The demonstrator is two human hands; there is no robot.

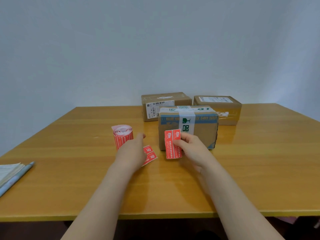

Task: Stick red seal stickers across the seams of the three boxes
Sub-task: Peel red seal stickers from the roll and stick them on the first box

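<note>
Three cardboard boxes stand on the wooden table (242,161). The nearest box (200,134) has blue print and white tape with green marks. Behind it are a box with a white label (154,108) at the left and another box (223,108) at the right. My right hand (192,148) pinches a strip of two red seal stickers (171,144) in front of the near box. My left hand (133,149) hovers with relaxed fingers beside the red sticker roll (122,135) and partly covers another strip of red stickers (149,154) lying on the table.
A notebook (8,172) and a pen (20,175) lie at the table's left edge. A plain pale wall rises behind the boxes. The table's front edge runs just below my forearms.
</note>
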